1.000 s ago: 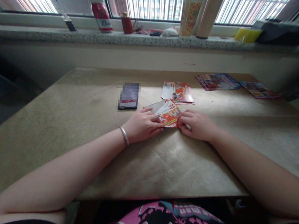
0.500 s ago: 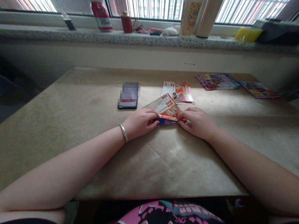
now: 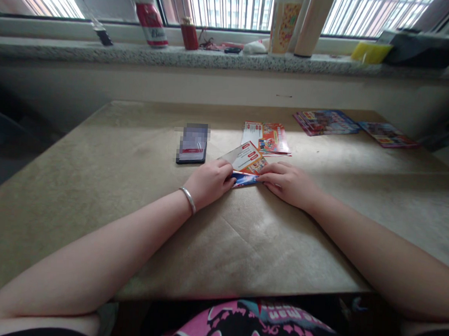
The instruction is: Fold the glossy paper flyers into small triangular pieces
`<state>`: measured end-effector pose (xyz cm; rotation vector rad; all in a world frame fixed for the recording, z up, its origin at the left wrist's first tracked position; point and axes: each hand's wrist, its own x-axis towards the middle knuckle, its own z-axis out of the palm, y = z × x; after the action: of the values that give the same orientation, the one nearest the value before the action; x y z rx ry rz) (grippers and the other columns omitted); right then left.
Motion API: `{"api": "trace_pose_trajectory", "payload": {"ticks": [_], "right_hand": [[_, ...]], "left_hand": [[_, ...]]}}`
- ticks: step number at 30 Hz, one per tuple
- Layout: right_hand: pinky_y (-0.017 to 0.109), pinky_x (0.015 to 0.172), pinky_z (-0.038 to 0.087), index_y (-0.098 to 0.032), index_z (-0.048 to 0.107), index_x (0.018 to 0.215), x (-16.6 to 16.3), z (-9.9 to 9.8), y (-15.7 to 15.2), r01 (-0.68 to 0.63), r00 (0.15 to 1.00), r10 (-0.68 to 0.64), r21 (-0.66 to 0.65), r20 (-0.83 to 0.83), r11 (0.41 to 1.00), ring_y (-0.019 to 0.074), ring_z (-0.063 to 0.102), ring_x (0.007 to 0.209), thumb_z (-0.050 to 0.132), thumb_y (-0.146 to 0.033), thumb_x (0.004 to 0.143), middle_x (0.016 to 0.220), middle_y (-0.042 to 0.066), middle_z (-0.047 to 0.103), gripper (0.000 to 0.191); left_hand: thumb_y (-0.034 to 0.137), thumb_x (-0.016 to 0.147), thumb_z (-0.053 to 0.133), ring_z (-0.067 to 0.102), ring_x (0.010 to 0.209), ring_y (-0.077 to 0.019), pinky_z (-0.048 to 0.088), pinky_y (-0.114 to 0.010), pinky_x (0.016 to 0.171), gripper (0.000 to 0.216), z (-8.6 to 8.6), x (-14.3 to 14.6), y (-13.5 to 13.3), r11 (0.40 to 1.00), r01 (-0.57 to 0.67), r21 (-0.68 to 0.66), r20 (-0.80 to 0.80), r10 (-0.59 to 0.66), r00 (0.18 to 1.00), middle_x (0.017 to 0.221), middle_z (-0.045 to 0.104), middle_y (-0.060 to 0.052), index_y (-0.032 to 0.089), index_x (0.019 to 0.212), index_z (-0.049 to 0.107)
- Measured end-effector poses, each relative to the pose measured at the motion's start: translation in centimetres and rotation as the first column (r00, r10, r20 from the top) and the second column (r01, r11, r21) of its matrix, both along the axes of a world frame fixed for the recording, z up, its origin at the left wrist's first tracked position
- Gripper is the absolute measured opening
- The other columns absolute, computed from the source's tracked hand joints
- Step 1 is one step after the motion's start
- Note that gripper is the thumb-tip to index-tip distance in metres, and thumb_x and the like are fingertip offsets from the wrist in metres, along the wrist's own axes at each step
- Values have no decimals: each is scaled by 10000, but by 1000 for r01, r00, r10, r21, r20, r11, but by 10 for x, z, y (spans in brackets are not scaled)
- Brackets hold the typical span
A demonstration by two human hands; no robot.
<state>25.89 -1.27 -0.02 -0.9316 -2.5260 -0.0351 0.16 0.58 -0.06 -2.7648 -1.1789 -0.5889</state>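
Note:
A printed leaflet in white, orange and red lies at the middle of the table, turned at an angle. Its near edge is folded over, so a blue strip of the other side faces up. My left hand, with a silver bangle at the wrist, is closed on the left end of this fold. The fingers of my right hand pinch and press the fold's right end. Just behind the leaflet sits a stack of similar leaflets, partly covered by its far corner.
A phone lies left of the leaflet on the table. More colourful leaflets are at the back right, with another pile beside them. On the windowsill stand a red can, a red bottle and a patterned cup.
My right hand has slid a little left along the fold. The folded strip now lies flatter and shows a wider band of blue. My left hand has barely moved.

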Motion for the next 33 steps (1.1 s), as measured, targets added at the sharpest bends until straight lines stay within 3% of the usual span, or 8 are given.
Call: {"api": "trace_pose_trajectory", "payload": {"ticks": [4, 6, 11, 14, 19, 26, 33], "right_hand": [[350, 818, 521, -235, 731, 1019, 1, -1, 0, 22, 999, -22, 9, 34, 1000, 199, 623, 920, 491, -195, 924, 1066, 55, 705, 261], [358, 826, 517, -237, 732, 1043, 1, -1, 1, 26, 999, -26, 5, 45, 1000, 209, 609, 934, 490, -203, 928, 1058, 61, 706, 271], [364, 842, 506, -242, 721, 1102, 0, -2, 2, 33, 999, -32, -18, 40, 999, 210, 595, 931, 484, -204, 932, 1035, 68, 707, 294], [362, 829, 506, -243, 719, 1114, 0, -3, 2, 42, 998, -42, -7, 54, 999, 211, 595, 916, 478, -210, 934, 1026, 76, 700, 303], [355, 829, 506, -241, 698, 1142, 1, -3, 2, 48, 997, -48, 7, 68, 999, 212, 595, 926, 471, -216, 936, 1023, 76, 694, 308], [347, 836, 517, -210, 718, 1021, 1, -4, 2, 33, 998, -33, 17, 47, 999, 199, 624, 910, 513, -182, 908, 1031, 41, 733, 236], [354, 848, 520, -206, 726, 1031, -1, -3, 3, 42, 996, -44, 23, 78, 999, 208, 619, 941, 508, -181, 912, 1058, 45, 725, 250]], "left_hand": [[201, 878, 545, 640, 882, -159, 546, -273, 771, 137, 0, -1, -2, 998, 51, 41, 59, -54, 997, 1079, 634, -73, 161, 986, 619], [205, 917, 495, 643, 892, -152, 549, -273, 776, 164, 1, -2, -4, 991, 105, 77, 30, -108, 994, 1134, 627, -79, 169, 976, 644], [286, 948, 489, 637, 975, -188, 549, -330, 853, 224, 2, -2, -8, 967, 204, 154, -45, -200, 979, 1055, 683, -80, 177, 975, 683], [302, 958, 489, 647, 985, -173, 551, -304, 855, 231, 2, -1, -9, 953, 259, 159, -82, -249, 965, 1048, 711, -52, 205, 1023, 689], [282, 983, 441, 685, 927, -161, 570, -274, 763, 270, 0, -3, -8, 952, 254, 174, -114, -237, 965, 1061, 729, -27, 232, 1114, 672], [228, 956, 485, 686, 972, -187, 573, -311, 830, 241, 0, -2, -9, 956, 261, 134, -161, -238, 958, 1115, 714, -44, 174, 1109, 664], [173, 955, 460, 678, 1011, -197, 572, -320, 835, 270, 2, -3, -9, 960, 239, 143, -219, -205, 954, 1152, 698, -75, 163, 1134, 662]]}}
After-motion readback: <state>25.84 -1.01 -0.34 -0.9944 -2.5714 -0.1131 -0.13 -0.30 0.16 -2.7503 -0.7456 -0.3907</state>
